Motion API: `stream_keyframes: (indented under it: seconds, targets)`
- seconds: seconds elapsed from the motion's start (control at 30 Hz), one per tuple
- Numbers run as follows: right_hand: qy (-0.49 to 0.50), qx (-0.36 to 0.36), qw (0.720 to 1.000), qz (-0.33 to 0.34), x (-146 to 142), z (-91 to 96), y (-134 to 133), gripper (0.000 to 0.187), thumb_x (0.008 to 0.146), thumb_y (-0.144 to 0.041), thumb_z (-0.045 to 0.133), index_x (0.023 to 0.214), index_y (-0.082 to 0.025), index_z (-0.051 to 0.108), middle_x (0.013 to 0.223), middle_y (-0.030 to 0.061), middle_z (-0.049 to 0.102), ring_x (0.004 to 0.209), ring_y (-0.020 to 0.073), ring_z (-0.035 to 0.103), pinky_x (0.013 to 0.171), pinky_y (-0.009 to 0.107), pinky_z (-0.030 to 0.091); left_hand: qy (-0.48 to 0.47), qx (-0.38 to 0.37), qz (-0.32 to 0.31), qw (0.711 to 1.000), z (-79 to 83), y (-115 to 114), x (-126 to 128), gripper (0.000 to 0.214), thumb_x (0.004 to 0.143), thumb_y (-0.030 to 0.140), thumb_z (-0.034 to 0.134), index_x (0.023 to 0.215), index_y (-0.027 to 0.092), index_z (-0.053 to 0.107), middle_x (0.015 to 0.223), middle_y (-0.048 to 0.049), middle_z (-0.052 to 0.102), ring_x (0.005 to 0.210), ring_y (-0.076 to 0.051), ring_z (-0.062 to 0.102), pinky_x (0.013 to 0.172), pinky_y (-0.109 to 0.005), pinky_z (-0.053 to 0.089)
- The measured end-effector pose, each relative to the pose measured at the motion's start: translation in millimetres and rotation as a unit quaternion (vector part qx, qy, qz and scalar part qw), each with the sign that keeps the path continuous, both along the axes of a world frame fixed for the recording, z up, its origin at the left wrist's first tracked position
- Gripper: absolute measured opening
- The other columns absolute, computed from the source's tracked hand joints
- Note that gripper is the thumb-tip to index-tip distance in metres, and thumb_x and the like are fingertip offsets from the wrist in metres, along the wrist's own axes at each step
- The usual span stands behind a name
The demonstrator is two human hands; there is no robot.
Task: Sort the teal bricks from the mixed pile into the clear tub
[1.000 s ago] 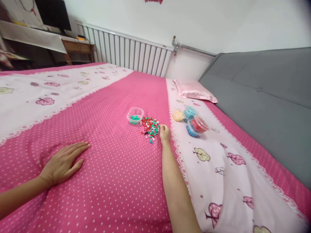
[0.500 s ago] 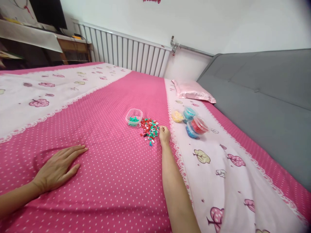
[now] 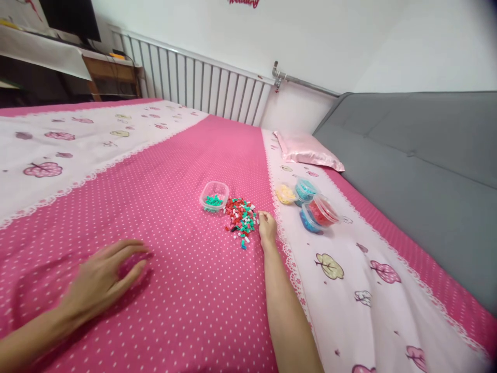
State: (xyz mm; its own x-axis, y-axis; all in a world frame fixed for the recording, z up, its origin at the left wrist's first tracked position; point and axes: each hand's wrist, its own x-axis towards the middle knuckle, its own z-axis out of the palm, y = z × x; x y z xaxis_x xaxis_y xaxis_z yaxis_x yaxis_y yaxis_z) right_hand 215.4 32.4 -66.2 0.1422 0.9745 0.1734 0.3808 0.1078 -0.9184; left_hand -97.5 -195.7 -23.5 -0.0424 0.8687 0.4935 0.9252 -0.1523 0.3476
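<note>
A heap of small red, green and white plastic pieces (image 3: 241,216) lies on the pink dotted bedspread (image 3: 186,305). Touching or nearly touching its left side is a clear plastic tub (image 3: 215,192) with green pieces in its bottom. At the heap's right edge my right hand (image 3: 267,228) is closed, fingers curled in; whatever they hold is hidden or too small to name. My left hand (image 3: 104,277), slightly blurred, is over the bedspread at the lower left, thumb and fingers apart, holding nothing.
Right of my right hand stand tubs of yellow pieces (image 3: 286,194), teal pieces (image 3: 305,190) and blue pieces (image 3: 309,220), with a tub of red pieces (image 3: 324,210) resting tilted against or on the blue one. Farther back lie a pink pillow (image 3: 306,150) and a grey headboard (image 3: 411,150).
My left hand has come up from lying flat on the bedspread and moved slightly right, its thumb now farther from the fingers. My right hand stays closed beside the heap. The view has shifted a little.
</note>
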Motion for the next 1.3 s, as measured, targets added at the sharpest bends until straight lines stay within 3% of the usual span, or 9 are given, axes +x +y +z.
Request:
stream_keyframes:
  seconds: [0.2,0.27,0.4,0.47,0.57,0.8,0.97,1.1,1.3]
  targets:
    - [0.027,-0.026,0.999,-0.029,-2,-14.6,9,0.042,0.081,-0.041,0.042,0.100,-0.012,0.066,0.097,0.0097,0.070,0.087,0.0194,0.062,0.080,0.029,0.045,-0.199,0.009,-0.069,0.977,57.2,103,115,0.023,0.075,0.034,0.054,0.088,0.021,0.068,0.095,-0.0057,0.069,0.090,-0.021,0.062,0.084,-0.036,0.046]
    - [0.031,-0.031,0.999,-0.032,-1,-8.8,10,0.043,0.081,-0.041,0.041,0.102,-0.012,0.065,0.099,0.0103,0.069,0.088,0.0189,0.062,0.079,0.028,0.045,-0.329,0.012,-0.050,0.943,61.4,134,144,0.016,0.073,0.031,0.057,0.079,0.020,0.068,0.079,-0.0037,0.068,0.075,-0.019,0.061,0.074,-0.032,0.046]
    - [-0.008,-0.028,0.999,0.014,3,30.9,27,0.033,0.077,-0.040,0.049,0.091,-0.015,0.067,0.091,0.0068,0.070,0.084,0.0174,0.062,0.077,0.025,0.044,-0.394,0.034,-0.031,0.918,50.1,175,171,0.019,0.077,0.031,0.054,0.083,0.018,0.066,0.077,-0.0038,0.066,0.070,-0.016,0.058,0.067,-0.028,0.044]
    - [-0.105,-0.019,0.990,0.091,4,56.8,40,0.030,0.079,-0.039,0.049,0.087,-0.017,0.068,0.087,0.0051,0.070,0.082,0.0168,0.062,0.077,0.025,0.044,-0.417,0.041,-0.023,0.908,38.5,184,171,0.019,0.078,0.031,0.053,0.084,0.018,0.066,0.077,-0.0034,0.065,0.069,-0.016,0.058,0.067,-0.027,0.044]
    - [-0.171,-0.023,0.978,0.117,3,79.2,54,0.028,0.080,-0.037,0.051,0.087,-0.017,0.068,0.088,0.0044,0.070,0.083,0.0165,0.061,0.076,0.025,0.043,-0.433,0.040,-0.012,0.901,20.8,185,163,0.015,0.076,0.030,0.057,0.079,0.018,0.066,0.074,-0.0021,0.065,0.065,-0.014,0.056,0.066,-0.026,0.042]
    - [-0.308,-0.091,0.938,0.128,9,53.6,64,0.024,0.081,-0.029,0.049,0.075,-0.018,0.070,0.074,0.0040,0.068,0.073,0.0169,0.059,0.066,0.025,0.037,-0.436,-0.028,-0.036,0.899,6.4,182,154,0.022,0.081,0.037,0.055,0.076,0.017,0.064,0.063,-0.0004,0.061,0.055,-0.014,0.055,0.056,-0.025,0.042]
    - [-0.367,-0.109,0.902,0.199,15,56.7,73,0.026,0.079,-0.031,0.052,0.063,-0.017,0.067,0.059,-0.0001,0.058,0.061,0.0129,0.053,0.055,0.023,0.030,-0.531,-0.110,-0.069,0.838,0.1,188,160,0.028,0.079,0.042,0.056,0.074,0.016,0.064,0.061,-0.0027,0.062,0.055,-0.014,0.057,0.054,-0.026,0.044]
    - [-0.374,-0.156,0.882,0.241,15,59.1,72,0.017,0.072,-0.027,0.059,0.061,-0.018,0.068,0.054,-0.0023,0.056,0.056,0.0106,0.050,0.053,0.022,0.030,-0.625,-0.113,-0.066,0.769,12.9,192,175,0.029,0.075,0.042,0.058,0.075,0.014,0.064,0.064,-0.0035,0.063,0.054,-0.014,0.058,0.053,-0.026,0.046]
    - [-0.324,-0.132,0.899,0.262,13,60.0,68,0.014,0.062,-0.020,0.066,0.048,-0.019,0.064,0.043,-0.0037,0.051,0.048,0.0091,0.047,0.051,0.020,0.031,-0.742,-0.067,-0.065,0.664,63.8,214,201,0.027,0.080,0.034,0.049,0.075,0.012,0.063,0.071,-0.0064,0.064,0.061,-0.014,0.060,0.061,-0.026,0.049]
